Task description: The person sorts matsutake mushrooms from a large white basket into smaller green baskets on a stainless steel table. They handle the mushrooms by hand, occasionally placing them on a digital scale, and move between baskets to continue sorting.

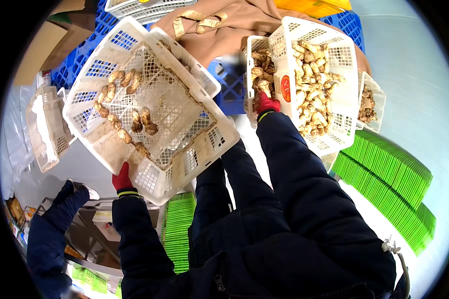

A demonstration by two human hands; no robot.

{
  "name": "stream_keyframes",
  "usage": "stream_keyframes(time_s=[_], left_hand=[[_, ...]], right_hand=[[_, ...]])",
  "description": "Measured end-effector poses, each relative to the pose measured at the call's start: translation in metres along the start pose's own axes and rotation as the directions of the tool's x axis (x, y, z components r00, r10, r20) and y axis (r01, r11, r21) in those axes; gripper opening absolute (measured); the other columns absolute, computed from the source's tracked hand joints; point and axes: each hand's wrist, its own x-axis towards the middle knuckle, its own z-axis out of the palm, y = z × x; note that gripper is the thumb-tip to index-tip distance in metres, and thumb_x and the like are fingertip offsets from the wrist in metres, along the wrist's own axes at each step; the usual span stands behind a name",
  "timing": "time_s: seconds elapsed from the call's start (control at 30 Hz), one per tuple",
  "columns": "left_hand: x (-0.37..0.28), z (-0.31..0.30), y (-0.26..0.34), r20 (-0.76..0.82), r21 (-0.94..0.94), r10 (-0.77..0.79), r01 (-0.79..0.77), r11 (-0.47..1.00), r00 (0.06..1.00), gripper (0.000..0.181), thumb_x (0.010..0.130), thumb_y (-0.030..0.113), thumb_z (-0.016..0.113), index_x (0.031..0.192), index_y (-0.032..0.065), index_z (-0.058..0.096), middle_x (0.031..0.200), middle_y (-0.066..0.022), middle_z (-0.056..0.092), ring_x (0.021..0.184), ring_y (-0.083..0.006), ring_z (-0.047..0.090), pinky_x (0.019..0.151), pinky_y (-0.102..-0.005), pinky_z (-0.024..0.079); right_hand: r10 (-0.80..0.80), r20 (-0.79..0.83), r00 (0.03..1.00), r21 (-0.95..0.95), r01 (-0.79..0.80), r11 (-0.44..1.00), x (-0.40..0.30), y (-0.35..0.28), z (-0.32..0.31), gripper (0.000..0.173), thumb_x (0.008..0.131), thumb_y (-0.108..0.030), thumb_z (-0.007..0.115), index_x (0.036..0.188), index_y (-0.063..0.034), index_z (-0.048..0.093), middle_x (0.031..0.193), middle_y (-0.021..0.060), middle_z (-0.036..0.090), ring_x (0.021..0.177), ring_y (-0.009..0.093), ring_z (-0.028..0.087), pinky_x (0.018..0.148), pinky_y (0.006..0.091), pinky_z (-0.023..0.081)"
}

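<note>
My left hand (pixel 122 177), in a red glove, grips the near rim of a large white plastic crate (pixel 179 164). The crate is held tilted, and several matsutake-like mushrooms (pixel 111 91) lie scattered on its dirty mesh floor. In a second red glove, my right hand (pixel 268 102) reaches into a narrow-looking white crate (pixel 249 63) of mushrooms. Its fingers close around the base of a pale mushroom (pixel 262 86); part of the grip is hidden. Immediately right of that hand stands a fuller white crate (pixel 284 41), packed with pale mushrooms (pixel 314 89).
Behind the crates, a brown cloth (pixel 224 41) with loose mushrooms covers part of a blue plastic pallet (pixel 340 26). Another white crate (pixel 205 76) sits under the tilted one. Green crates (pixel 389 168) are stacked at right. Another person's leg (pixel 67 213) shows lower left.
</note>
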Motion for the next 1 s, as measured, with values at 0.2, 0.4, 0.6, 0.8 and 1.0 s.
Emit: stream_keyframes(time_s=[0.2, 0.4, 0.6, 0.8, 1.0], left_hand=[[0.003, -0.025, -0.019, -0.081, 0.286, -0.027, 0.049, 0.957, 0.996, 0.043, 0.068, 0.026, 0.073, 0.095, -0.0059, 0.061, 0.087, -0.0128, 0.065, 0.075, -0.0197, 0.061, 0.068, -0.0314, 0.049], [-0.026, -0.004, 0.015, -0.058, 0.023, -0.050, 0.051, 0.998, 0.997, 0.047, 0.068, 0.023, 0.072, 0.103, -0.0044, 0.058, 0.094, -0.0107, 0.063, 0.084, -0.0166, 0.059, 0.074, -0.0298, 0.047], [-0.041, -0.012, 0.017, -0.104, 0.084, -0.089, 0.098, 0.992, 0.991, 0.043, 0.070, 0.023, 0.070, 0.102, -0.0025, 0.059, 0.093, -0.0097, 0.063, 0.084, -0.0173, 0.060, 0.075, -0.0296, 0.047], [-0.043, -0.003, 0.019, -0.108, 0.079, -0.105, 0.114, 0.990, 0.989, 0.039, 0.071, 0.022, 0.069, 0.101, -0.0016, 0.059, 0.091, -0.0093, 0.064, 0.082, -0.0160, 0.059, 0.073, -0.0291, 0.047], [-0.047, -0.001, 0.023, -0.122, 0.140, -0.126, 0.143, 0.980, 0.985, 0.039, 0.071, 0.025, 0.066, 0.098, -0.0011, 0.059, 0.090, -0.0120, 0.065, 0.083, -0.0204, 0.061, 0.072, -0.0315, 0.047]], right_hand=[[-0.256, 0.514, 0.819, -0.708, 0.574, 0.412, 0.006, 0.043, -0.008, 0.034, 0.073, -0.038, 0.057, 0.086, -0.0065, 0.061, 0.086, 0.0167, 0.064, 0.084, 0.031, 0.061, 0.070, 0.0398, 0.048], [-0.388, 0.230, 0.892, -0.556, 0.448, 0.700, -0.010, 0.050, -0.025, 0.032, 0.072, -0.030, 0.058, 0.091, -0.0042, 0.059, 0.090, 0.0183, 0.062, 0.083, 0.033, 0.060, 0.070, 0.0393, 0.046], [-0.643, 0.263, 0.719, -0.317, 0.694, 0.646, -0.054, -0.024, -0.032, 0.024, 0.082, -0.021, 0.056, 0.096, -0.0018, 0.059, 0.093, 0.0124, 0.063, 0.085, 0.024, 0.060, 0.075, 0.0319, 0.046], [-0.773, 0.581, 0.257, 0.339, 0.786, 0.517, -0.267, -0.147, 0.018, 0.019, 0.081, -0.006, 0.057, 0.100, -0.0040, 0.060, 0.093, 0.0087, 0.061, 0.083, 0.019, 0.058, 0.073, 0.0274, 0.046], [-0.577, 0.780, -0.242, 0.235, 0.968, -0.088, -0.294, -0.104, 0.138, 0.034, 0.070, -0.006, 0.058, 0.104, -0.0108, 0.057, 0.110, 0.0116, 0.054, 0.102, 0.031, 0.049, 0.080, 0.0399, 0.043]])
